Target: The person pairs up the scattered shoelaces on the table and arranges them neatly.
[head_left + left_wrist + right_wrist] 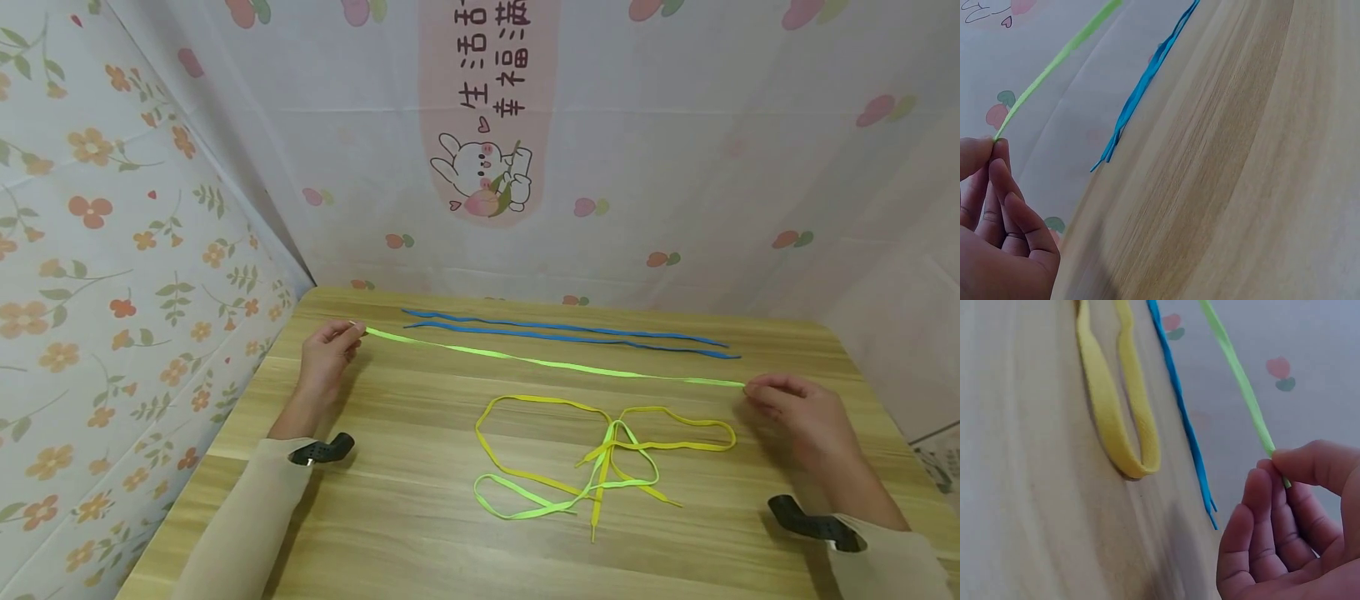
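A light green shoelace [551,363] is stretched nearly straight between the two hands, above the table. The left hand [327,354] pinches one end between thumb and forefinger, as the left wrist view also shows. At the other end, the right hand [802,417] pinches the lace; its short tip [1287,483] pokes out below the thumb in the right wrist view. Two blue shoelaces [562,330] lie side by side, nearly straight, beyond the stretched lace. Nearer the person, yellow shoelaces [540,398] lie in loose loops, tangled with another light green shoelace [517,515].
All the loose laces lie on a wooden table [420,550]. Behind its far edge hangs a white curtain [645,183] with fruit prints and a rabbit picture. A flower-patterned cloth [112,275] hangs at the left. Black wrist mounts [322,451] stick out from the sleeves.
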The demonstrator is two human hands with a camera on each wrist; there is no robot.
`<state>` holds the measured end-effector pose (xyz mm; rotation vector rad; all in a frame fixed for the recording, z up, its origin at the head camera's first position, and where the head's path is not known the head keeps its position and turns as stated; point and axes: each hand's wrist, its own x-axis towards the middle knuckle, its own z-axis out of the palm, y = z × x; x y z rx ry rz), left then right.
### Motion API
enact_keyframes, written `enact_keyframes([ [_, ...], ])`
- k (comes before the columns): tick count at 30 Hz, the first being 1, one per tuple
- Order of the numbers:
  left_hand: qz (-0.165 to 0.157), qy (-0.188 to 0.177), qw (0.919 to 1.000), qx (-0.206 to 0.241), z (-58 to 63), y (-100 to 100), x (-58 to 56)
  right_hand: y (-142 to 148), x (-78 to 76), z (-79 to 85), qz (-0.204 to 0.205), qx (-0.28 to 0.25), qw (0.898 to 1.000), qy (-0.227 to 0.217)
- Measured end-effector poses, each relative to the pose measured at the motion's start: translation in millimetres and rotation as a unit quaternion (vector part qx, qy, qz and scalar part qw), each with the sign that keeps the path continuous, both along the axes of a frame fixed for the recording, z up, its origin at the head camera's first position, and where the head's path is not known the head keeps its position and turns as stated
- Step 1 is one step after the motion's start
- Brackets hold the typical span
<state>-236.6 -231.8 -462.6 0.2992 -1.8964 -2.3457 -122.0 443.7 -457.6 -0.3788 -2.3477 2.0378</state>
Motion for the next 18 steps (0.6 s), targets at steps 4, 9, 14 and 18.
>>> enact_keyframes([
  [4, 0.001, -0.009, 0.9999, -0.005, 1.5, 0, 0.6, 3, -0.8, 0.3, -0.015, -0.093, 0.995, 0.016],
  [9, 0.011, -0.01, 0.9999, -0.006, 2.4, 3, -1.0, 4, -4.3, 5.3, -0.041, -0.153, 0.987, 0.019],
  [14, 0.019, -0.009, 0.9997, -0.009, 3.8, 5, -1.7, 7, -9.7, 8.3, -0.045, -0.227, 0.972, 0.041],
  [18, 0.02, -0.01, 0.9997, -0.004, 3.9, 6, -3.7, 10, -13.5, 9.3, -0.047, -0.273, 0.959, 0.057],
])
